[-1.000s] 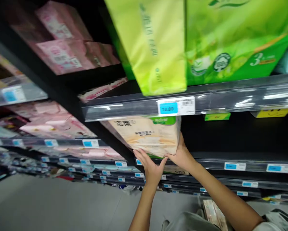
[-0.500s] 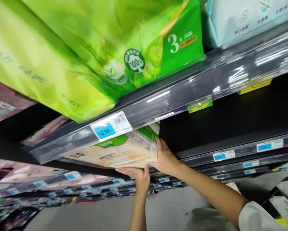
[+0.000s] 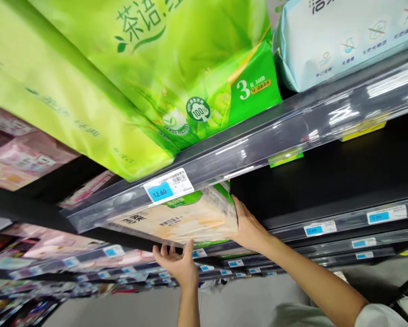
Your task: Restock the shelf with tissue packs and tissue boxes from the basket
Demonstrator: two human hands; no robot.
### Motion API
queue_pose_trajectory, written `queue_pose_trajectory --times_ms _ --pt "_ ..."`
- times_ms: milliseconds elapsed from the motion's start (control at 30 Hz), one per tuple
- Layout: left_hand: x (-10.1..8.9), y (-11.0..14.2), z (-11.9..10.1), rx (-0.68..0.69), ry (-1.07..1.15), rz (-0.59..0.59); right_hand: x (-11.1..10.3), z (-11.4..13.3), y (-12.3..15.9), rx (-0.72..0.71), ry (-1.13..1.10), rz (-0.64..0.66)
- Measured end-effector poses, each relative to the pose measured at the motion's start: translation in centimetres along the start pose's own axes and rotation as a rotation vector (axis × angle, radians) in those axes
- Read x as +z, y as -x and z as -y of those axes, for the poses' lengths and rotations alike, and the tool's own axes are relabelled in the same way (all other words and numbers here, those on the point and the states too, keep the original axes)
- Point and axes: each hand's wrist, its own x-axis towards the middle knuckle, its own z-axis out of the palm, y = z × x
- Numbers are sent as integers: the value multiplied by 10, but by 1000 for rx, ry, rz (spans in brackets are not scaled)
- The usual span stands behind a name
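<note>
A beige tissue pack with a green top band [image 3: 186,220] lies on a dark shelf, partly hidden behind the clear price rail [image 3: 245,150]. My right hand [image 3: 248,227] presses flat against the pack's right end, fingers together. My left hand [image 3: 176,261] is below the pack's front, its fingers curled over the black shelf edge [image 3: 122,238] just under the pack.
A large green tissue bag [image 3: 139,81] and a pale blue pack [image 3: 333,36] stand on the shelf above. A blue price tag [image 3: 168,186] hangs on the rail. Pink packs [image 3: 23,156] fill the left shelves. The dark bay [image 3: 326,181] right of the pack holds nothing visible.
The pack has slid further in under the rail. My left hand dropped from the pack's underside to the shelf edge. The view tilted upward and to the right.
</note>
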Motion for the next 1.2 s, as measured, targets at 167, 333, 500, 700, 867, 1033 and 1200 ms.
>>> queue_pose_trajectory --times_ms 167,333,500,700,867,1033,1200 --pt "5 1 -12 -130 -29 298 -16 0 6 60 -38 -15" --pt "14 13 -18 -125 -64 369 -40 -5 13 73 -118 -74" --pt "37 38 -36 -81 -12 475 -75 -10 22 -6 -177 -112" --pt "72 59 -55 -19 1 620 -112 -11 34 116 -253 -240" --pt "110 65 -61 -45 10 732 -146 -12 35 152 -74 -372" --pt "132 64 -70 -8 61 750 -157 -23 8 155 -84 -391" --pt "125 70 -65 -37 10 757 -148 -39 -29 46 -58 -391"
